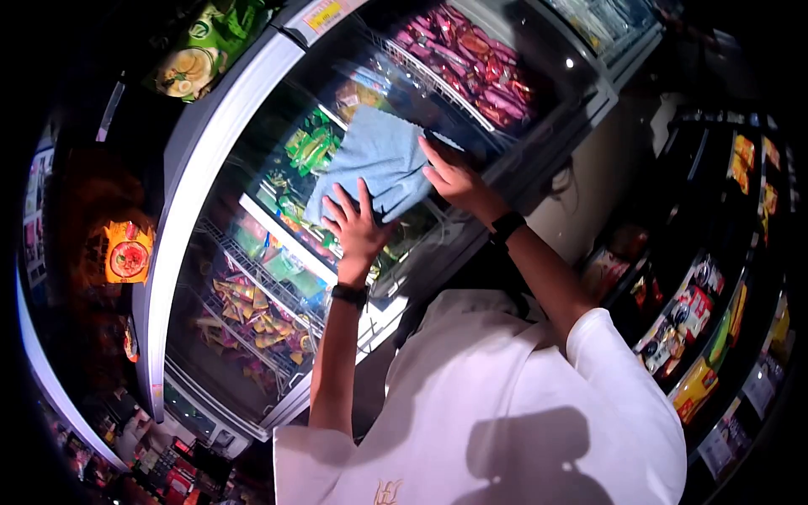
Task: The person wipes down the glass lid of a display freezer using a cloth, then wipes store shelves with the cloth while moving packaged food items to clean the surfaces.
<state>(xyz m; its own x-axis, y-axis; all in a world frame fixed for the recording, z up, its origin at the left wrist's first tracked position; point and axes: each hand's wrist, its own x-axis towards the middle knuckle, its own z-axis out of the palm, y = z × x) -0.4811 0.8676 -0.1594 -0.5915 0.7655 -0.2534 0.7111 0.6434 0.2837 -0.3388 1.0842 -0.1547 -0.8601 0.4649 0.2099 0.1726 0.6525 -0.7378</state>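
A light blue cloth (pixel 370 156) lies spread and slightly creased on the glass top (pixel 252 168) of a chest freezer. My left hand (pixel 360 234) rests at the cloth's lower edge, fingers spread and fingertips on the fabric. On the cloth's right edge lies my right hand (pixel 459 183), its index finger stretched out and the others partly hidden. Beneath the glass are green packets (pixel 311 147), cone-shaped ice creams (pixel 244 307) and pink-purple packets (pixel 463 59).
A white and grey frame (pixel 189 202) edges the freezer, with a price tag (pixel 326 15) at the top. Shelves with packaged goods (pixel 682 324) stand on the right. A green packet (pixel 210 46) and an orange packet (pixel 129 252) are on the left. Wire dividers (pixel 438 80) separate the freezer's contents.
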